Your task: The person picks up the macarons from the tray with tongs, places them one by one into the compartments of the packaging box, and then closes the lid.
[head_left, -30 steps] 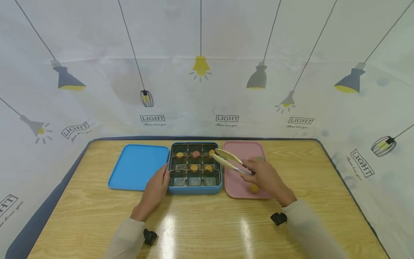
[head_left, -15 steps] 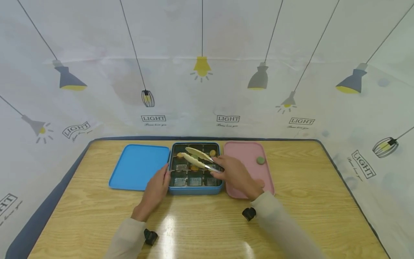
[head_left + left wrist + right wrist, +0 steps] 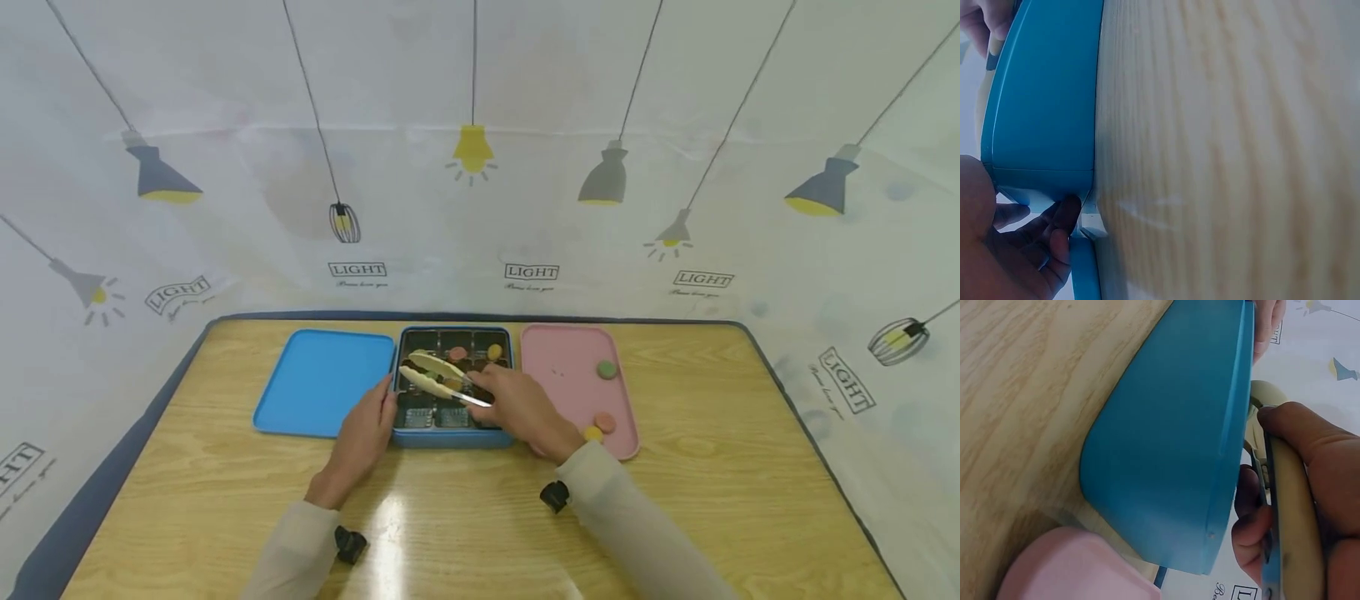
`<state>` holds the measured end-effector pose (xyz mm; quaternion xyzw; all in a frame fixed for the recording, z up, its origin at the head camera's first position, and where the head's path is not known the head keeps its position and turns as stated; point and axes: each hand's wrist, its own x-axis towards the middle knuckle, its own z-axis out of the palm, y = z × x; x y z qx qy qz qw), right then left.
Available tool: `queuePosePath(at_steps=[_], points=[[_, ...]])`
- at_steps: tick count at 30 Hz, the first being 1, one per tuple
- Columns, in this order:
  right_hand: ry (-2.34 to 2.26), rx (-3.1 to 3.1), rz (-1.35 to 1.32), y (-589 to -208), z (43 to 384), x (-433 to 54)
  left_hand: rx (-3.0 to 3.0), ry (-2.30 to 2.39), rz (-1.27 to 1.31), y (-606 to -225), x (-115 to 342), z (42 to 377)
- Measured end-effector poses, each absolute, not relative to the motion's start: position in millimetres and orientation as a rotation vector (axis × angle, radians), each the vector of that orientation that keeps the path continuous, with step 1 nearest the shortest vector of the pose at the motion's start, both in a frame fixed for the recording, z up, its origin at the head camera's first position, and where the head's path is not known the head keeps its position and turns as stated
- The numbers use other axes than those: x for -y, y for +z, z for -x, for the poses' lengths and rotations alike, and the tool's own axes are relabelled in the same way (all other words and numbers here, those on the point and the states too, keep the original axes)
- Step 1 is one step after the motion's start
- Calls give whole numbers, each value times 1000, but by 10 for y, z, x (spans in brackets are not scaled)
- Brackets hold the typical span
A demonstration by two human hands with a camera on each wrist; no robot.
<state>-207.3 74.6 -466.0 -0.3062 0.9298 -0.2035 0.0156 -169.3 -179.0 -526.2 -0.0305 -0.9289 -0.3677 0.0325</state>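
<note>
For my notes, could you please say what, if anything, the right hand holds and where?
The right hand grips the tongs by their handle end.

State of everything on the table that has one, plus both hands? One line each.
Blue box: upright, open on top, small pieces inside
Tongs: held over the box, tips apart; whether gripping anything, unclear
Right hand: grips the tongs
Left hand: touches the box's left side
Blue tray: lying flat
Pink tray: lying flat, three round pieces visible on it
</note>
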Motion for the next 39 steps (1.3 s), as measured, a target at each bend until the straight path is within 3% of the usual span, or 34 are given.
queuePosePath(at_steps=[17,39], points=[[-789,-2863,873,-4683,2057,-883,2877,-1124,90,-5232,1787,1694],[-753,-3066,653,-4803,2068,-2003,2858,-1152,101,-5226,1771,1675]])
